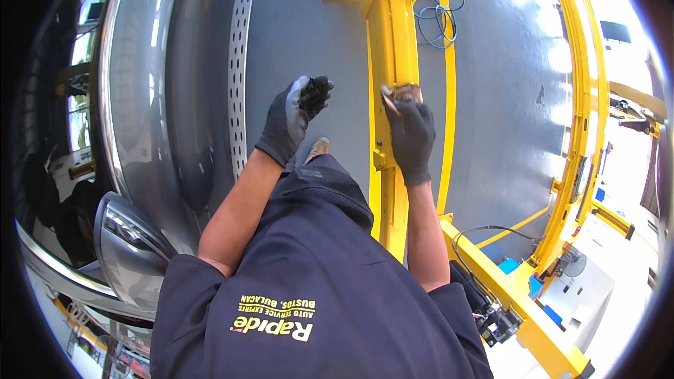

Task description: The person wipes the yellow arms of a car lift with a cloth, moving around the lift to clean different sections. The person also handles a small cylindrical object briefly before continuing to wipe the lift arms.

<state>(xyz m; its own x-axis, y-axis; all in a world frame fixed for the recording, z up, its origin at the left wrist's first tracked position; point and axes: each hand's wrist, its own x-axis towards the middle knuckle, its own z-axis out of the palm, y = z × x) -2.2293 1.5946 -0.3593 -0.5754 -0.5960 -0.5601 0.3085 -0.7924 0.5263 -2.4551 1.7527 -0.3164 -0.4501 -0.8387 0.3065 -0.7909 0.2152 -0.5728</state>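
My right hand [412, 137], in a dark glove, is closed at the face of a yellow lift post [394, 42]. A crumpled brownish piece that looks like a rag [407, 93] shows at its fingers, against the post. To the left of the post, my left hand [291, 116] is raised in a black and grey glove. Its fingers are curled in, and I see nothing held in them. Beside that hand stands a grey car [144, 98], not touched by it.
A perforated metal strip [239, 63] runs alongside the car. The car's side mirror [126, 235] juts out near my left elbow. Blue hose [439, 24] lies coiled beyond the post. At right are another yellow post [579, 98], a low yellow beam [533, 316] and a fan [570, 261].
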